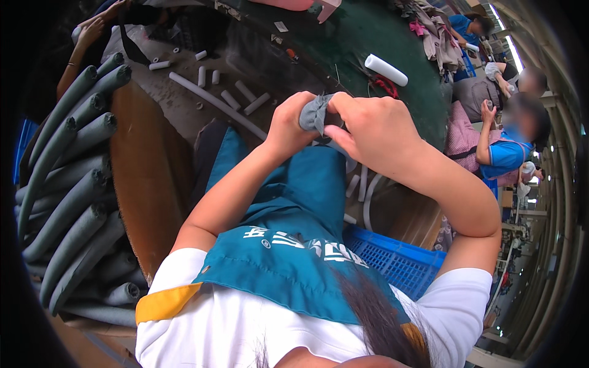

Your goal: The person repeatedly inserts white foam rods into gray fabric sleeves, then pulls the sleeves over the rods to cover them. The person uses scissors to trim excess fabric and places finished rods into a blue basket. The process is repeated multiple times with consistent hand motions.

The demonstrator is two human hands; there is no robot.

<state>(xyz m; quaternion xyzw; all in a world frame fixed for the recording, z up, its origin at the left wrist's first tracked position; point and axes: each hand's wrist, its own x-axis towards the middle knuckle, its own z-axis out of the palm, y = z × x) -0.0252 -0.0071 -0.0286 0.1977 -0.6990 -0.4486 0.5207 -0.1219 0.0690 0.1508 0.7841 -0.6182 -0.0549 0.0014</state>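
White T-shirt with yellow sleeve band and teal apron with a white printed patch fill the near foreground. Blue ribbed plastic crate (399, 260) sits low right, contents hidden. Left hand (287, 126) and right hand (374, 126) both closed, pinching a small soft grey fabric piece (314, 113) between them, above the lap. Stack of long grey foam tubes (67, 184), hollow ends showing, leans at left beside a brown board. Short white plastic tube cut-offs (236, 98) scatter on the dark floor. White cylinder roll (385, 69) lies on the green tabletop (368, 30). Other people sit far right.
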